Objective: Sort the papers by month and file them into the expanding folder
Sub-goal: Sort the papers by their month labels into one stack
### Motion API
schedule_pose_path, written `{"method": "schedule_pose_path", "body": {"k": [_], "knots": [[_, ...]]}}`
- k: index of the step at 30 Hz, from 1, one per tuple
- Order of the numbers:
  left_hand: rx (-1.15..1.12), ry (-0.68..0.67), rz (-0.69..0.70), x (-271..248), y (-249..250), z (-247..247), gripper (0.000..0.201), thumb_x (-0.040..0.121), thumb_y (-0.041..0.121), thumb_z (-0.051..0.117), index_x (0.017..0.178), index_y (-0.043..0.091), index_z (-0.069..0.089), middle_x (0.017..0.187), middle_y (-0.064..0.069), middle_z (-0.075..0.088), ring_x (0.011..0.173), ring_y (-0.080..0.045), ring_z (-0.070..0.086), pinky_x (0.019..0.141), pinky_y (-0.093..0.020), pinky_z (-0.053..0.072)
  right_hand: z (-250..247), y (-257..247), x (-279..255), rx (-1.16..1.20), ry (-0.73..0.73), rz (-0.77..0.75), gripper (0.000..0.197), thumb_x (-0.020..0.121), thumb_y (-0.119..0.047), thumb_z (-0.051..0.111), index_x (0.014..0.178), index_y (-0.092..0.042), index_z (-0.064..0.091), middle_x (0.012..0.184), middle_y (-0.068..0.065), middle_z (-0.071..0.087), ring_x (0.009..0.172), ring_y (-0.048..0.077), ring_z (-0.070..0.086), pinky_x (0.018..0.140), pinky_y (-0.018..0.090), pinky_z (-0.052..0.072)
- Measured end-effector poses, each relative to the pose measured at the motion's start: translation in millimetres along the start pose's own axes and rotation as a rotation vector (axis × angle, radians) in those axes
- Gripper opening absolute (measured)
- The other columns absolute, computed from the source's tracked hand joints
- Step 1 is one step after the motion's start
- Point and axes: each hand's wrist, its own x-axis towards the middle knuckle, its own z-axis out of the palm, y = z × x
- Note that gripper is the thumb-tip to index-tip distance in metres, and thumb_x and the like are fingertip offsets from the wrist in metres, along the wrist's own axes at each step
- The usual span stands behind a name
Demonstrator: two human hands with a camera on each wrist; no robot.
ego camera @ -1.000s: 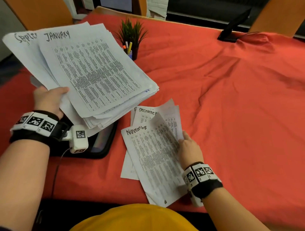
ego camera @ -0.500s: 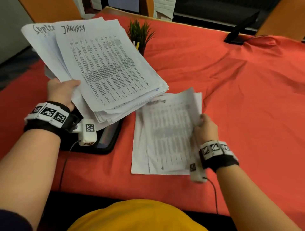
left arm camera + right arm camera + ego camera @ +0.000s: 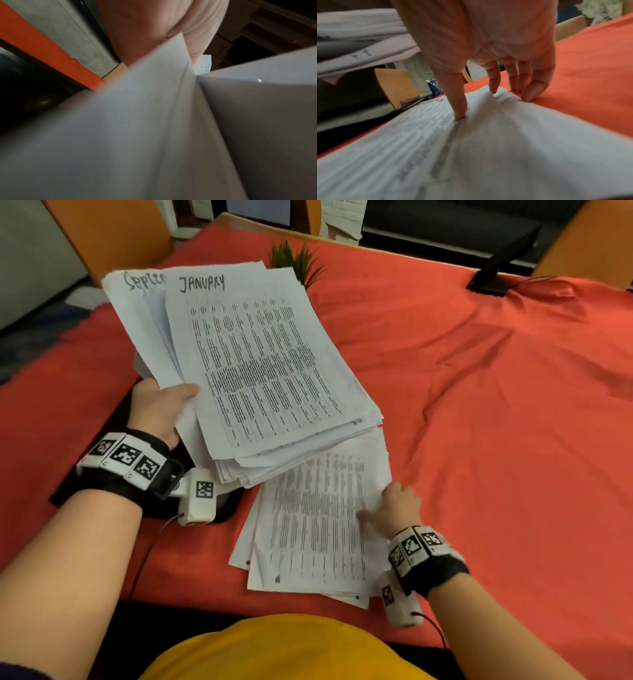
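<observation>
My left hand (image 3: 157, 405) grips a thick stack of printed papers (image 3: 260, 364) above the table, thumb on top. Its top sheet reads "JANUARY" and a sheet behind starts "Sept". In the left wrist view the stack (image 3: 154, 135) fills the frame under my palm (image 3: 154, 27). A small pile of papers (image 3: 315, 529) lies on the red cloth. My right hand (image 3: 394, 508) is at its right edge. The thumb (image 3: 457, 105) presses on the top sheet (image 3: 505, 148) and the index finger meets the edge, so the paper buckles between them. The black expanding folder (image 3: 230, 503) lies under the stack, mostly hidden.
A wrinkled red cloth (image 3: 479, 440) covers the table. A small potted plant (image 3: 294, 265) stands behind the stack, and a blue mesh pen holder (image 3: 435, 88) is beside it. A black stand (image 3: 496, 272) sits far right. Orange chairs (image 3: 113, 234) ring the table.
My right hand lifted the November sheet, swung it right and has laid it flat on the December pile. The left hand still holds the stack up.
</observation>
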Motion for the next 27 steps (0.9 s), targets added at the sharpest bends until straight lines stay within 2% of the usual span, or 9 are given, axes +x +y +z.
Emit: {"method": "schedule_pose_path", "body": {"k": [5,9,12,14,19,21,23,25,27], "knots": [[-0.03,0.024,-0.002,0.2,-5.5,-7.4,0.022,0.081,-0.006,0.061,0.083,0.016,0.064,0.072,0.009,0.071,0.077,-0.01,0.068,0.069,-0.028,0.057,14.2,-16.2,-16.8,-0.026,0.054,-0.081,0.032,0.083,-0.012,0.055,0.114,-0.005,0.046,0.122,0.016,0.041,0.107,0.034,0.046,0.087,0.038,0.043],[-0.03,0.068,0.006,3.0,-1.6,-14.8,0.02,0.08,-0.004,0.063,0.081,0.016,0.063,0.072,0.007,0.07,0.07,-0.007,0.068,0.069,-0.027,0.057,6.4,-21.0,-17.5,0.002,-0.024,0.062,0.038,0.082,-0.021,0.061,0.118,-0.015,0.049,0.141,0.014,0.025,0.122,0.033,0.033,0.096,0.043,0.038],[-0.036,0.076,0.012,3.0,2.3,-18.3,0.019,0.081,-0.003,0.063,0.079,0.016,0.062,0.06,0.014,0.069,0.064,-0.003,0.067,0.061,-0.023,0.056,-2.6,-21.3,-11.8,0.076,-0.087,0.052,0.036,0.083,-0.018,0.064,0.116,-0.009,0.052,0.131,0.016,0.035,0.108,0.032,0.05,0.093,0.035,0.045],[-0.039,0.081,0.013,3.1,4.3,-21.3,0.019,0.081,-0.003,0.063,0.079,0.016,0.061,0.061,0.014,0.069,0.067,-0.004,0.067,0.063,-0.023,0.057,-2.4,-25.5,-20.0,0.052,-0.059,-0.056,0.027,0.087,-0.007,0.054,0.114,-0.006,0.055,0.123,0.014,0.043,0.1,0.031,0.057,0.089,0.032,0.048],[-0.023,0.098,0.016,5.2,9.6,-26.9,0.018,0.08,-0.001,0.064,0.081,0.016,0.06,0.087,0.001,0.066,0.077,-0.01,0.067,0.075,-0.032,0.057,11.6,-49.1,-65.6,-0.203,0.067,-0.551,0.029,0.091,0.001,0.036,0.115,-0.006,0.05,0.11,0.011,0.051,0.099,0.029,0.054,0.073,0.037,0.046],[-0.017,0.092,0.014,6.1,12.8,-28.2,0.017,0.079,-0.001,0.065,0.084,0.016,0.061,0.09,0.0,0.067,0.08,-0.012,0.068,0.076,-0.033,0.057,8.3,-48.3,-70.1,-0.129,0.104,-0.581,0.026,0.09,-0.001,0.037,0.112,-0.01,0.049,0.105,0.01,0.056,0.095,0.028,0.057,0.067,0.033,0.04],[-0.016,0.081,0.005,5.0,15.1,-27.8,0.017,0.079,0.0,0.064,0.087,0.015,0.062,0.094,-0.002,0.068,0.085,-0.016,0.069,0.076,-0.034,0.057,-4.6,-40.0,-62.4,0.038,0.147,-0.527,0.027,0.088,-0.003,0.04,0.113,-0.014,0.046,0.097,0.009,0.059,0.086,0.026,0.06,0.067,0.03,0.039],[-0.019,0.068,0.004,2.0,17.3,-25.1,0.018,0.081,-0.002,0.063,0.087,0.015,0.062,0.094,-0.002,0.067,0.086,-0.016,0.068,0.077,-0.034,0.056,-27.9,-27.3,-50.2,0.297,0.166,-0.432,0.041,0.086,-0.002,0.045,0.124,-0.018,0.041,0.093,0.006,0.058,0.081,0.021,0.057,0.069,0.026,0.039],[-0.022,0.039,0.008,-2.3,19.5,-21.1,0.019,0.081,-0.004,0.061,0.087,0.015,0.062,0.092,-0.001,0.067,0.086,-0.015,0.068,0.079,-0.034,0.056,-50.2,-8.4,-32.8,0.484,0.192,-0.325,0.059,0.084,0.0,0.051,0.136,-0.02,0.032,0.097,0.006,0.055,0.084,0.022,0.056,0.071,0.022,0.038]]}}
